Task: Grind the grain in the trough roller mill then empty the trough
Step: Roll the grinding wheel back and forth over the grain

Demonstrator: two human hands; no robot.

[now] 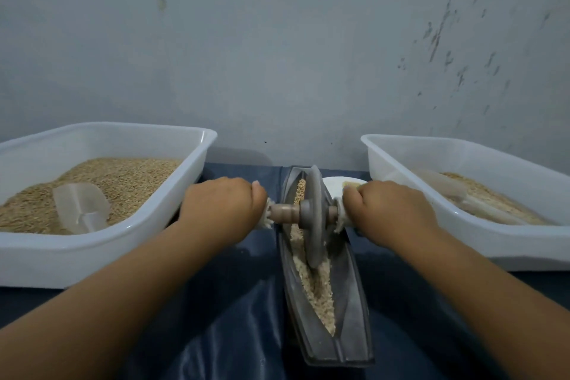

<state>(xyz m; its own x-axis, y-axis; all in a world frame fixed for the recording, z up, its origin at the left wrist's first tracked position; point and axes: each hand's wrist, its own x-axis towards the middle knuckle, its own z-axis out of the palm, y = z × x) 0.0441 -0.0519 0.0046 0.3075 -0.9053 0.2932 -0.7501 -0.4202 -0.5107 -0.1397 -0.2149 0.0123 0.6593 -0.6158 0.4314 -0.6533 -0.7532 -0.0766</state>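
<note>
With our left hand (226,200) and right hand (390,205) each in a closed grip on the wheel's axle (285,213), mid-frame in the grain-filled trough (351,302), we risk tilting the wheel (314,219) and spilling grain (317,290) onto the bench (234,318).

1 head-worn view, close, facing forward and down over trough (345,302) toward wall (277,40).
</note>
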